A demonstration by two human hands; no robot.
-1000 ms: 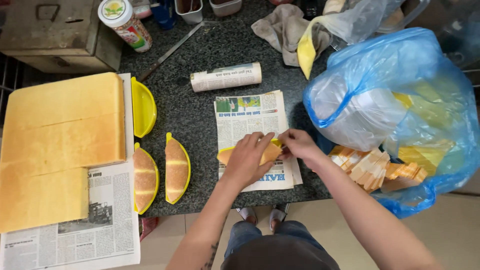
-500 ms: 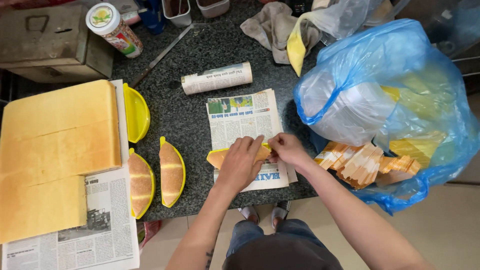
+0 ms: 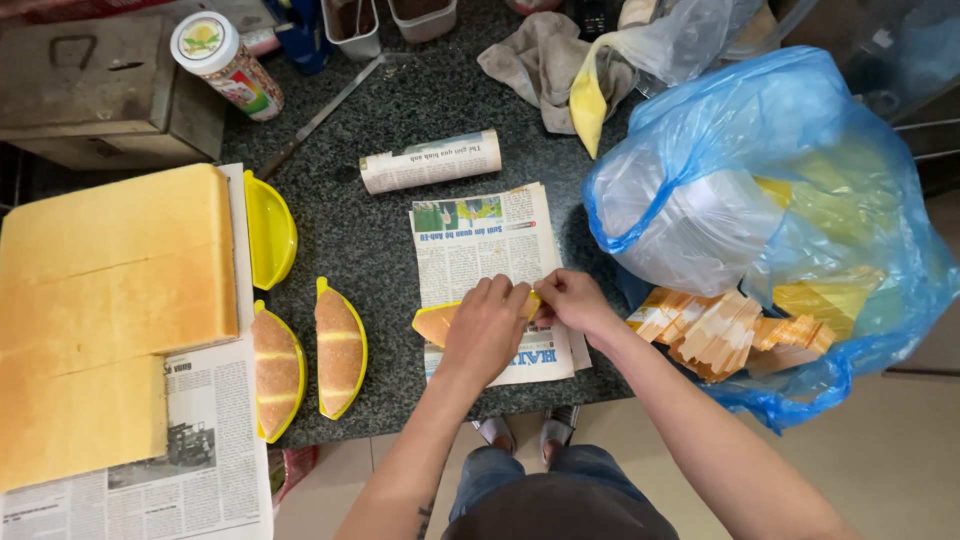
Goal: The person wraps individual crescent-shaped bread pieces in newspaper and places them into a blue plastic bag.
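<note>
My left hand (image 3: pixel 487 327) presses down on a yellow half-moon tray holding a wedge of sponge cake (image 3: pixel 432 322), which lies on a stack of newspaper sheets (image 3: pixel 481 247) on the dark stone counter. My right hand (image 3: pixel 573 300) pinches the tray's right tip, fingers closed on it. Only the left end of the cake shows; the rest is hidden under my hands.
Two filled yellow trays (image 3: pixel 338 347) and an empty one (image 3: pixel 268 228) lie to the left. A large slab of sponge cake (image 3: pixel 105 300) rests on newspaper at far left. A rolled newspaper (image 3: pixel 430 161), a jar (image 3: pixel 224 63), a blue plastic bag (image 3: pixel 790 200) and orange paper pieces (image 3: pixel 715 330) surround the work spot.
The view has shifted a little. Both hands stay on the cake tray on the newspaper; the right hand has closed in on the tray's right tip.
</note>
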